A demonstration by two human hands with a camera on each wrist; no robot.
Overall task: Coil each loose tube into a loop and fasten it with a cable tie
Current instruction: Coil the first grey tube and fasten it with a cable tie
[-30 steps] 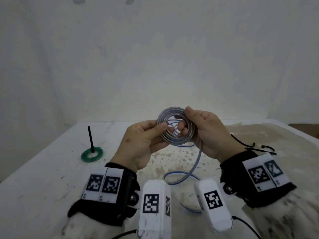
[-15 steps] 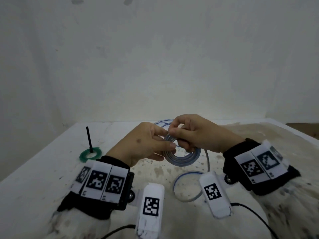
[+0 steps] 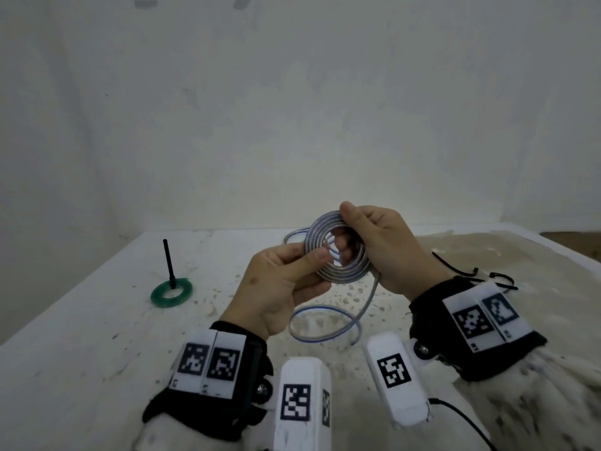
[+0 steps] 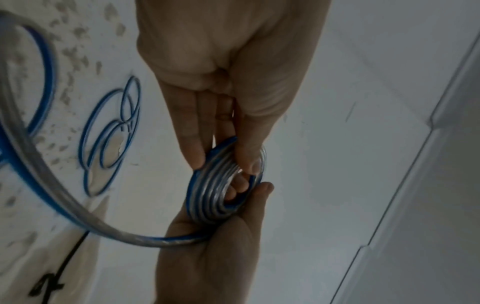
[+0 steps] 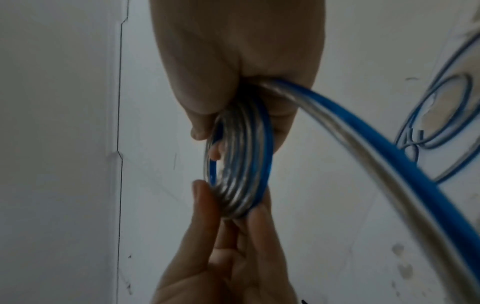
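Item: clear tube with blue stripe [image 3: 338, 255], part-coiled, raised above the surface [image 3: 97, 320] at centre. Your left hand [image 3: 279, 288] is pinching the coil at 8 o'clock; your right hand [image 3: 383, 252] is gripping it at 2 o'clock, fingers through the middle. The loose tail [image 3: 325, 323] is trailing at 6 o'clock: keep feeding it in flat turns. Cable ties [image 3: 471, 271] are lying at 3 o'clock.

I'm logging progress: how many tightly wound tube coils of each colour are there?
Green coil: 1
Blue-striped clear coil, held by left hand and right hand: 1
Total: 2
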